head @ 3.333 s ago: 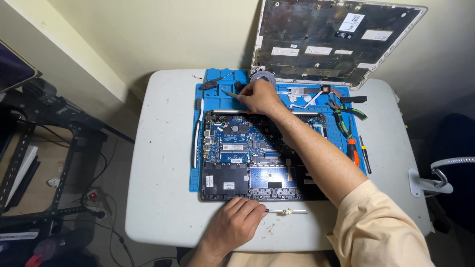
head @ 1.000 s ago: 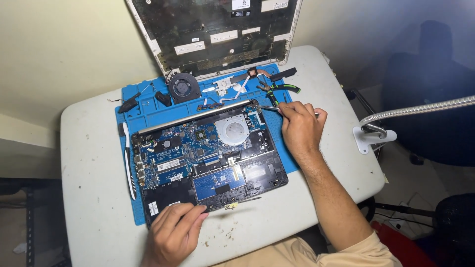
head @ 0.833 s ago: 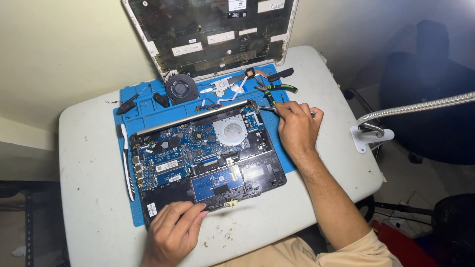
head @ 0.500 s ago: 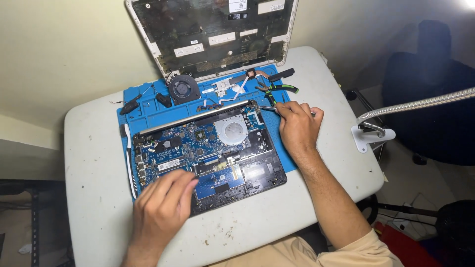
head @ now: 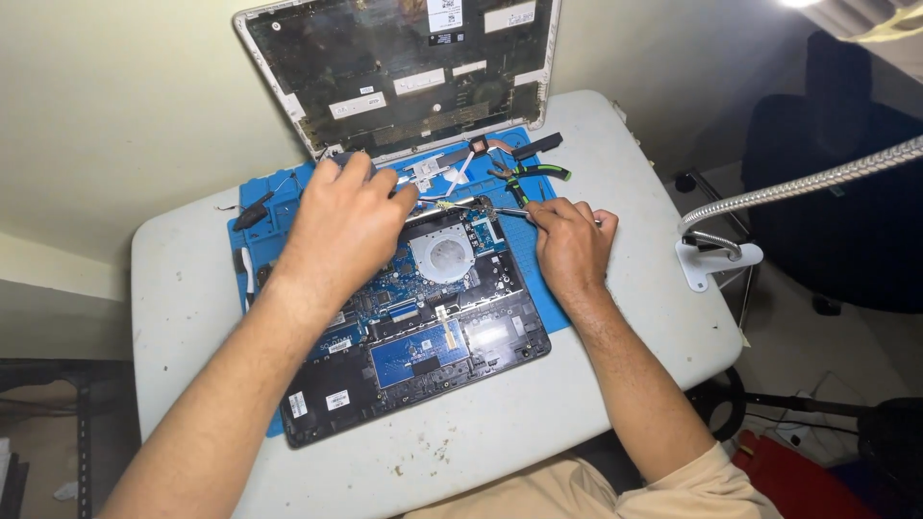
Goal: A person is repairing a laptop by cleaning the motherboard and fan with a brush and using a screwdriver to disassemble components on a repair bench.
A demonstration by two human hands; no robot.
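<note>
An opened laptop base point(head: 423, 332) with its blue circuit board bare lies on a blue work mat point(head: 543, 288). My left hand point(head: 341, 231) reaches over the board to the mat's far edge. Its fingertips rest on a small grey fan point(head: 339, 159), which they mostly hide, so I cannot see whether they grip it. My right hand point(head: 569, 245) rests at the laptop's right rear corner. It is closed on a thin metal screwdriver point(head: 476, 207) whose tip points left, just behind the round cooler area point(head: 444, 255).
The laptop's removed cover point(head: 404, 67) leans against the wall behind the mat. Green-handled pliers point(head: 531, 174) and small parts lie on the mat's far strip. A gooseneck lamp clamp point(head: 716, 259) sits at the white table's point(head: 183, 288) right edge, with a dark chair point(head: 856, 192) beyond.
My left hand left the laptop's near edge and moved across the board to the fan at the mat's far side. My right hand stayed in place with the screwdriver.
</note>
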